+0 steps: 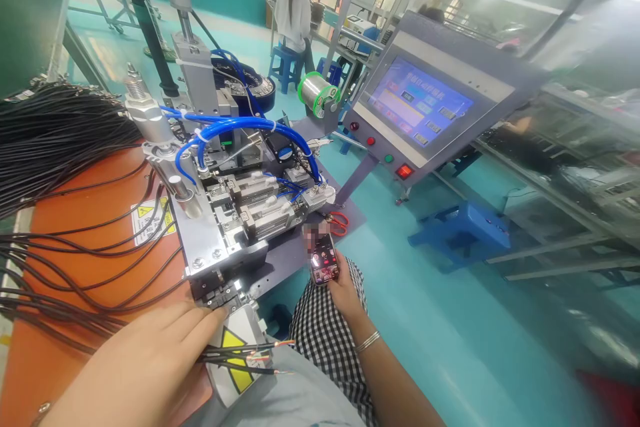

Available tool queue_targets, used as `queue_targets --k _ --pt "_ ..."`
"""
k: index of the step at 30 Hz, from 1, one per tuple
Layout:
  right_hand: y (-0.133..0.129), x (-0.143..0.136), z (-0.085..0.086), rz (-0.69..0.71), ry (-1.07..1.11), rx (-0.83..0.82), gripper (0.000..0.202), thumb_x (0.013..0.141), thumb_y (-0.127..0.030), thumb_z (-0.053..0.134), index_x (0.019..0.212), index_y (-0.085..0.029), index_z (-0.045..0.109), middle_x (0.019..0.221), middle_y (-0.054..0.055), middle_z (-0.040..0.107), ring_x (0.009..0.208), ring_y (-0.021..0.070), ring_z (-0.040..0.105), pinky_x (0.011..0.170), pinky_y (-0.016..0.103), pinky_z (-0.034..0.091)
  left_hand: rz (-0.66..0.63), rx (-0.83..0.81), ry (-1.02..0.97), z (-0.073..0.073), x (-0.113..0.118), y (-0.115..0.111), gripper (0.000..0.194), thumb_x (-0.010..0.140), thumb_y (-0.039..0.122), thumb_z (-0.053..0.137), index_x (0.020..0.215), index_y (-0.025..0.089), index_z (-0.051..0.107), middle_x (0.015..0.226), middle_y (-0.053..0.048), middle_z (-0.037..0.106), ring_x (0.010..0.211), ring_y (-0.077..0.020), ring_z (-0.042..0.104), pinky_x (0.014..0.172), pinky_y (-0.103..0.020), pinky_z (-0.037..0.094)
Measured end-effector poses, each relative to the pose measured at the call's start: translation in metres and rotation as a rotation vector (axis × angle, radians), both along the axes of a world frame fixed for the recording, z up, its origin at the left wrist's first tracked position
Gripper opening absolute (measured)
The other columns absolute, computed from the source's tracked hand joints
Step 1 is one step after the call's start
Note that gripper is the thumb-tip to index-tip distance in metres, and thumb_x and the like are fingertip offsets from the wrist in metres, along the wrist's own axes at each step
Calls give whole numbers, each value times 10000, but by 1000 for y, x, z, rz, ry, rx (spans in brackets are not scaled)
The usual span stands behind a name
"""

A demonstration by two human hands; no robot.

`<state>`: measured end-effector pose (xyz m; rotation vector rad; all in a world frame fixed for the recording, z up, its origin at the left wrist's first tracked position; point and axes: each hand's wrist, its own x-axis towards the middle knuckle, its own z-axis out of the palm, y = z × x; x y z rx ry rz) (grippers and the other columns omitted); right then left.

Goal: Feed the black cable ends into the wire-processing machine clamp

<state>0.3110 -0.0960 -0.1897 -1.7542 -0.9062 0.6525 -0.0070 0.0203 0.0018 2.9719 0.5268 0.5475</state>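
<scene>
My left hand [160, 340] is at the near end of a bench machine [260, 207], its fingertips touching the dark metal fixture [220, 297]. Black cables [240, 353] are gripped under its curled fingers, and their stripped ends show coloured wires past the hand. The thumb and the underside of this hand are hidden. Over my checked-cloth lap, my right hand [345, 287] is closed around a smartphone [324, 260] with a lit screen.
Many black cables [60, 140] lie on the orange bench top [100, 213]. A control panel [420, 103], a green solder spool [317, 93] and red-handled scissors [340, 223] stand around the machine. A blue stool [465, 233] is at right; a person [293, 13] sits behind.
</scene>
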Motion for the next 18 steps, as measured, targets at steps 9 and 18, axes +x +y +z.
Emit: queue_targets --k 9,18 --pt "4 -2 4 -42 59 -45 627 835 -300 485 1415 -153 298 1428 127 418 1300 244 426 1102 455 321 12 -47 -38 6 6 -2 234 749 196 500 935 241 634 814 -1 701 692 -179 660 627 -297 514" --pt "5 0 -3 -77 64 -83 684 778 -271 486 1419 -126 297 1429 134 421 1283 244 449 1076 440 362 14 -119 32 -2 2 -1 256 768 211 509 991 247 630 864 -18 695 723 -182 649 656 -291 508"
